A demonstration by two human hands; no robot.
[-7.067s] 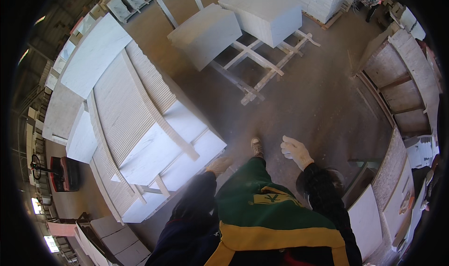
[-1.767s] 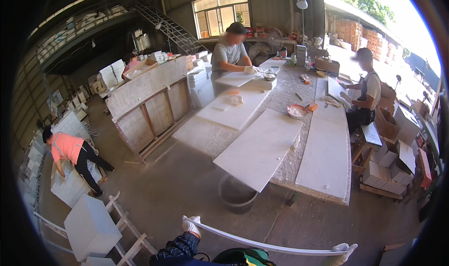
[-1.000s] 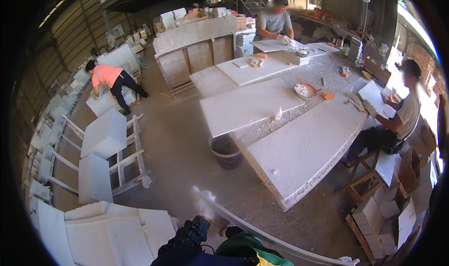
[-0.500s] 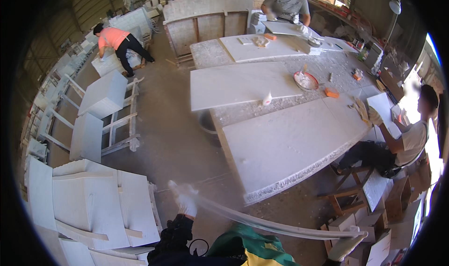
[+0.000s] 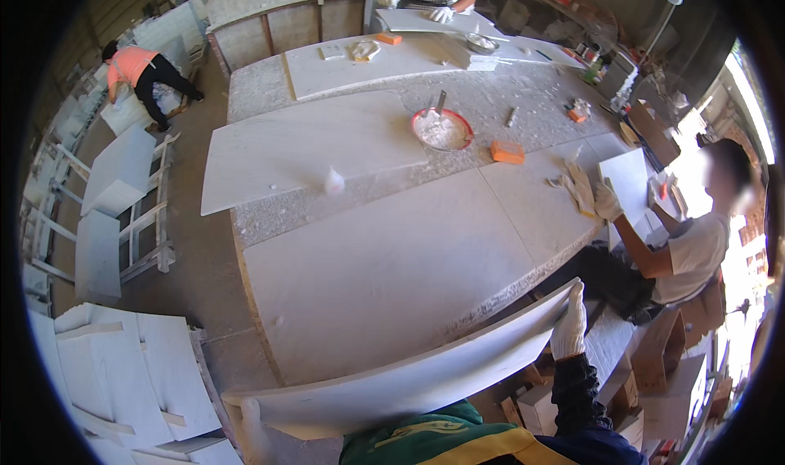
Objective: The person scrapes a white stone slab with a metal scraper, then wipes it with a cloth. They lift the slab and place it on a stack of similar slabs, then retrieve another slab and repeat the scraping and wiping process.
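A long white stone slab (image 5: 425,375) spans the space in front of my body, tilted so that one broad face shows. My left hand (image 5: 250,426), in a white glove, is closed round its left end, low and partly blurred. At the slab's raised right end, my right hand (image 5: 570,327) grips the short edge with gloved fingers. The slab's upper edge overlaps the near side of a work table, and I cannot tell whether they touch. A large white slab (image 5: 384,260) lies flat on that table just beyond.
The table (image 5: 278,93) also bears a red-rimmed bowl (image 5: 441,130) of white paste, an orange block (image 5: 507,152) and a white bottle (image 5: 334,180). A seated co-worker (image 5: 695,228) holds a panel at right. Stacked slabs (image 5: 123,375) stand at left, cardboard boxes (image 5: 662,359) lower right.
The slab, nearly edge-on before, now shows its broad face, its right end raised. My right hand has risen with it; my left has dropped. The table appears closer and further left.
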